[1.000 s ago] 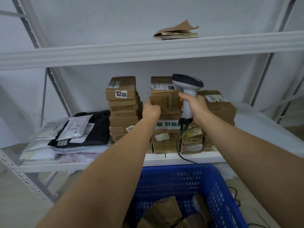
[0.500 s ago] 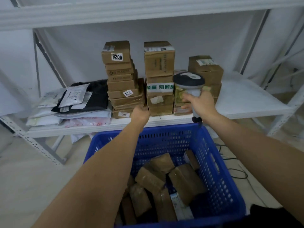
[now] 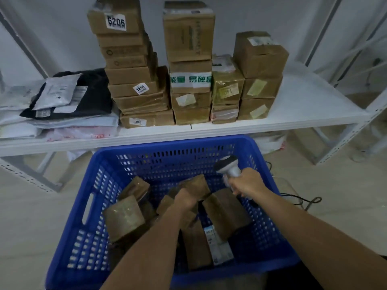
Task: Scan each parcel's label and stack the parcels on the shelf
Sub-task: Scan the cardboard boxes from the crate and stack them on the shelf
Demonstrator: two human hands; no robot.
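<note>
A blue crate (image 3: 92,206) on the floor holds several brown cardboard parcels. My left hand (image 3: 185,198) is down inside it, its fingers curled on a small brown parcel (image 3: 196,185) in the middle. My right hand (image 3: 249,183) grips the handle of a grey barcode scanner (image 3: 228,167) over the crate's right side. One parcel (image 3: 217,243) lies with its white label showing. On the white shelf (image 3: 303,101) behind stand stacks of brown boxes (image 3: 188,65).
Flat mailer bags (image 3: 62,101), white, grey and black, are piled on the shelf's left end. The scanner's black cable (image 3: 301,200) trails over the floor right of the crate. Grey shelf uprights stand at both sides. The right end of the shelf is bare.
Both hands came down from the shelf stacks into the crate. My left hand let go of the stacked box and now holds a parcel in the crate. The view tilted downward.
</note>
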